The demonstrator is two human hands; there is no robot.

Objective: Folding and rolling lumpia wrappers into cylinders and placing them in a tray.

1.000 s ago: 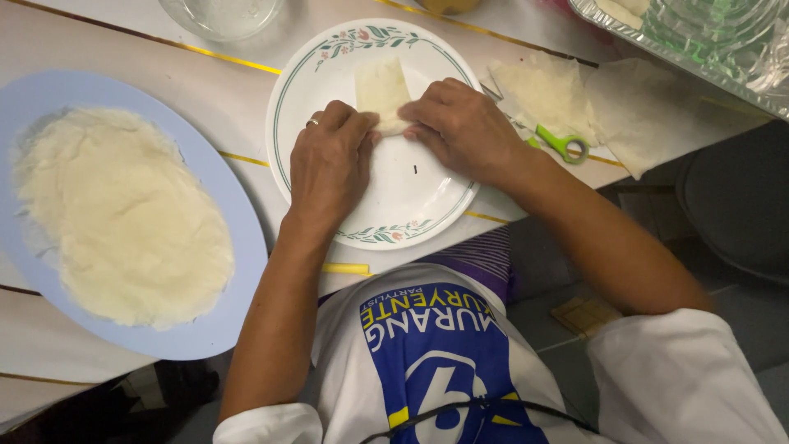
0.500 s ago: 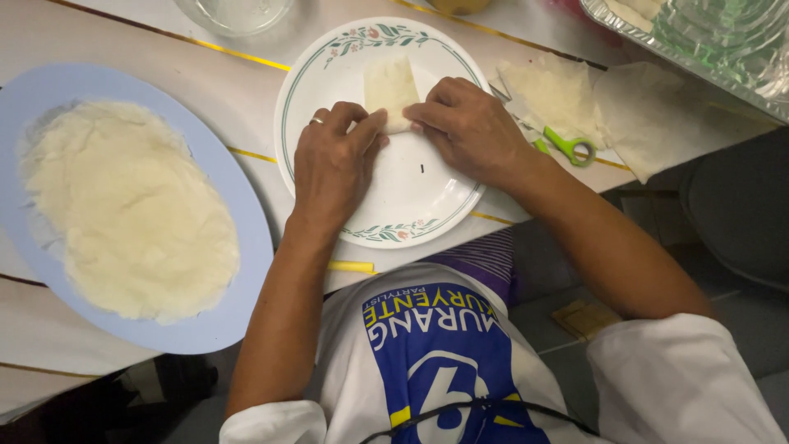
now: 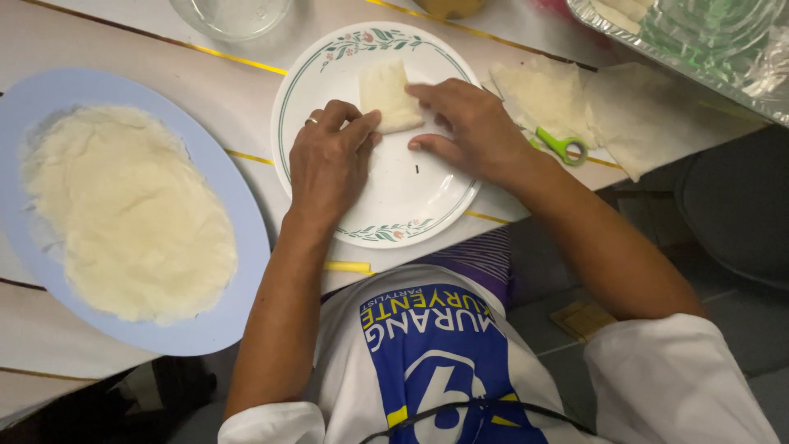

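A small folded pale wrapper (image 3: 388,94) lies on a white plate with a floral rim (image 3: 427,214). My left hand (image 3: 329,160), with a ring on one finger, rests on the plate and its fingertips press the wrapper's lower left edge. My right hand (image 3: 468,131) lies on the plate's right side, its fingertips on the wrapper's right edge. Both hands hold the wrapper down flat against the plate.
A large blue plate (image 3: 234,321) at the left carries a stack of round pale wrappers (image 3: 131,214). Loose wrapper pieces (image 3: 542,94) and green-handled scissors (image 3: 563,148) lie right of the white plate. A glass bowl (image 3: 230,15) and a foil tray (image 3: 699,49) sit at the far edge.
The wrapper has been rolled further from me into a more compact fold, and both hands moved with it toward the plate's far side.
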